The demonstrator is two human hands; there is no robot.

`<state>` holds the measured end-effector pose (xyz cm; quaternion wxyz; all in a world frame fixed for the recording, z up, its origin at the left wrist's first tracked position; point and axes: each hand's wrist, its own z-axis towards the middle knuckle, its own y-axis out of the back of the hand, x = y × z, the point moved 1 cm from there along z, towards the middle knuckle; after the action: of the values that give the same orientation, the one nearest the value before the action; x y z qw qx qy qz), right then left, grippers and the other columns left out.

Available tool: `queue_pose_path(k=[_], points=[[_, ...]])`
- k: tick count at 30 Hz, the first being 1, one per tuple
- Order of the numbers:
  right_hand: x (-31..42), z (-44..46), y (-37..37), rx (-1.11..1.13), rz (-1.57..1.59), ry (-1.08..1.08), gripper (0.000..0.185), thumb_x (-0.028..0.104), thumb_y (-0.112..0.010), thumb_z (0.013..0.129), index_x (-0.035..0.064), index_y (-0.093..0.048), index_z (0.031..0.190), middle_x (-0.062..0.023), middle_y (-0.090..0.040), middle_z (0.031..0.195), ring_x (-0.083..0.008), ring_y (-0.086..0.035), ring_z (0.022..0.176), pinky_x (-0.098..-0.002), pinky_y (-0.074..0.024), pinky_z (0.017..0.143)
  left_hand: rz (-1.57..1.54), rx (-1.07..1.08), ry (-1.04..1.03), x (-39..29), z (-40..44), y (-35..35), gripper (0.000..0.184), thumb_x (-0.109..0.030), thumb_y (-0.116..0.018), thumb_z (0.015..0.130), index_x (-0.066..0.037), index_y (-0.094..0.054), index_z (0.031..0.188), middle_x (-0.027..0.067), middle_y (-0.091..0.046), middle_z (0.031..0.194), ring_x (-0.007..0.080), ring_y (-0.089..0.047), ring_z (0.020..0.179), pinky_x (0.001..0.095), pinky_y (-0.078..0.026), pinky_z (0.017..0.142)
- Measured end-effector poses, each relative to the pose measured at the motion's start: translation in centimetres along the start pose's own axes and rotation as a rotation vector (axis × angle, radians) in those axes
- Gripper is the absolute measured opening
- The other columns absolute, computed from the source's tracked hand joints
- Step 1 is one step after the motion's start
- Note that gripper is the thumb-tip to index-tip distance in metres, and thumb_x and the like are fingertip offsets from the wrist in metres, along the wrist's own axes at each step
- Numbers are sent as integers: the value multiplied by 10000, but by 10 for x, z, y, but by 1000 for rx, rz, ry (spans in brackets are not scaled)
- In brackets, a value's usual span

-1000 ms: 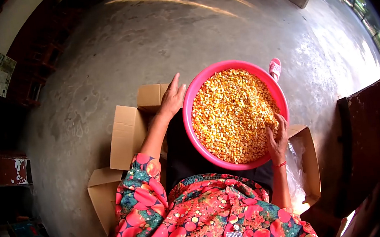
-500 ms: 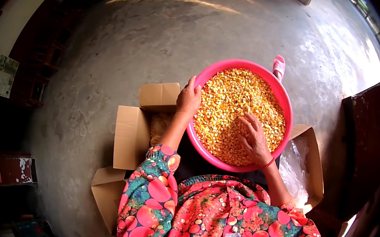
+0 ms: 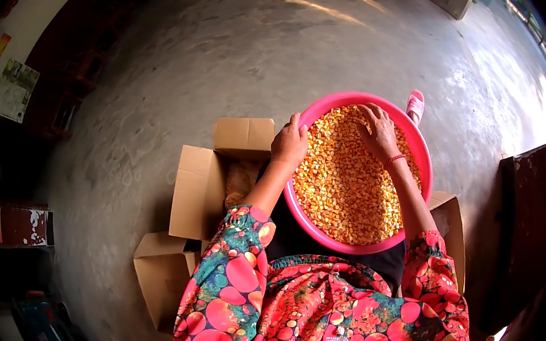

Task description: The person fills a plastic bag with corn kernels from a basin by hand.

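The round pink basin (image 3: 424, 161) lies before me, its corn kernels (image 3: 345, 193) spreading near and left of my right hand (image 3: 379, 131); whether that grasps any, I cannot tell. My left hand (image 3: 290, 144) clasps the basin at far left.

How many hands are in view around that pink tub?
2. The left hand is at the left side of the tub's rim; the right hand is at the corn, toward the far side.
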<state>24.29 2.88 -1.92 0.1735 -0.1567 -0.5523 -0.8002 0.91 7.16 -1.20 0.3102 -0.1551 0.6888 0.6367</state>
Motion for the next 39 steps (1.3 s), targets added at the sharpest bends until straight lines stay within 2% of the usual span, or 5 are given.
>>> queue_pose_path(k=[4,9,23,35,39], points=[[9,9,-14,34,-94,-19,445,198,-600,775,175,-523,1213,-95,-490,1233,-291,-428,1169,-469,-339,955,-8,9,5,-3,0,2,380,-277,-442,897,-56,-436,1206,218,-611,1014,391,-593,899,480,-477,771],[34,-1,-22,88,-91,79,407,224,-605,782,149,-542,1177,-102,-504,1212,-295,-422,1176,-484,-335,951,-10,-2,-5,-2,0,2,383,-283,-447,894,-55,-437,1202,223,-614,995,392,-595,896,484,-477,768],[64,-101,51,439,-32,299,448,258,-565,821,179,-498,1257,-82,-438,1324,-322,-350,1260,-513,-245,1035,-31,20,55,-2,0,2,398,-303,-454,885,-95,-437,1223,217,-611,1018,394,-576,947,468,-459,811],[30,-136,78,310,-95,73,512,244,-565,821,183,-442,1315,-118,-324,1415,-342,-257,1318,-494,-199,1052,-26,-3,2,6,3,-2,420,-266,-501,861,-76,-442,1230,239,-607,1022,397,-583,950,447,-462,816],[31,-151,79,233,-112,49,569,254,-589,789,215,-417,1330,-107,-315,1421,-330,-273,1314,-514,-216,1041,-70,5,-50,15,8,-7,395,-232,-505,862,-61,-459,1215,202,-620,1030,329,-603,965,392,-460,823]])
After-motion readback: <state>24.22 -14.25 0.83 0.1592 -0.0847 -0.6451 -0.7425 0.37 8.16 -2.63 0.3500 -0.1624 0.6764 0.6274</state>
